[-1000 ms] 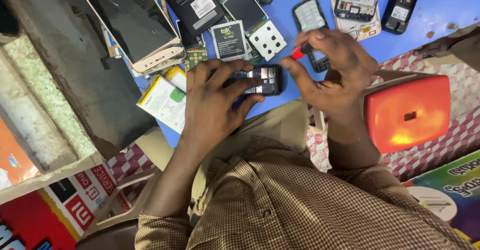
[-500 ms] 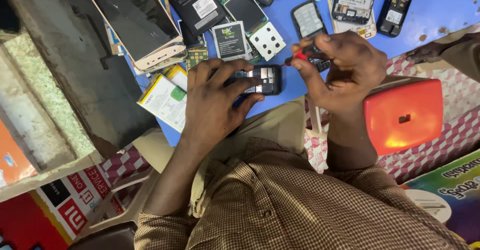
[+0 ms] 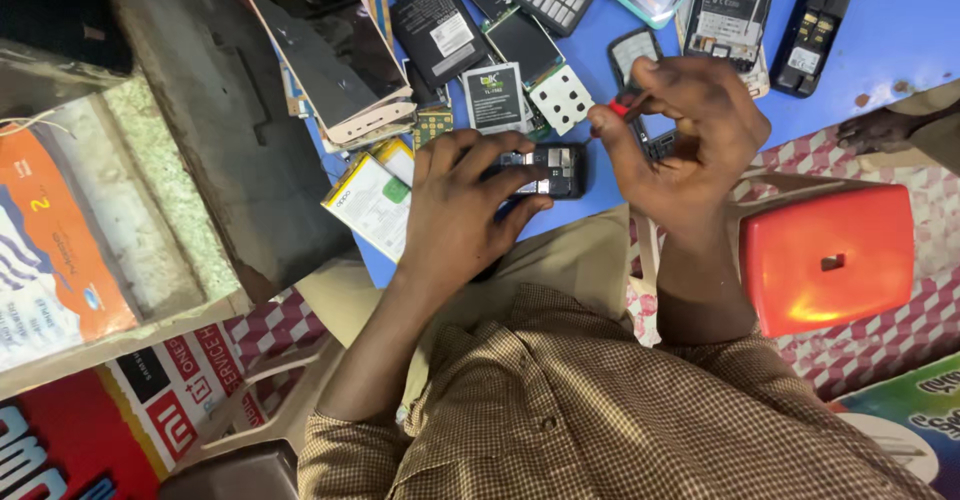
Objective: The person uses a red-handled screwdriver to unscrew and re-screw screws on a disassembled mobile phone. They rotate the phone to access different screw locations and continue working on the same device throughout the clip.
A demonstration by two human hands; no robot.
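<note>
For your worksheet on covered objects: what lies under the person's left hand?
The left hand covers a small black phone on the blue table. Only its opened end shows; the rest is hidden.

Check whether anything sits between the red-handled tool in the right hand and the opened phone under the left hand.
Nothing visible does. The red-handled tool in the right hand is just above and right of the opened phone that the left hand holds; only bare blue table lies between.

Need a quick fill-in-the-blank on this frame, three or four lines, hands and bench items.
1. The left hand presses a small opened ____ against the blue table.
2. The right hand pinches a tool with a ____ handle.
3. The plastic stool beside the right forearm is ____.
4. The person's shirt has a ____ pattern.

Missing words: phone; red; orange; checked
</note>
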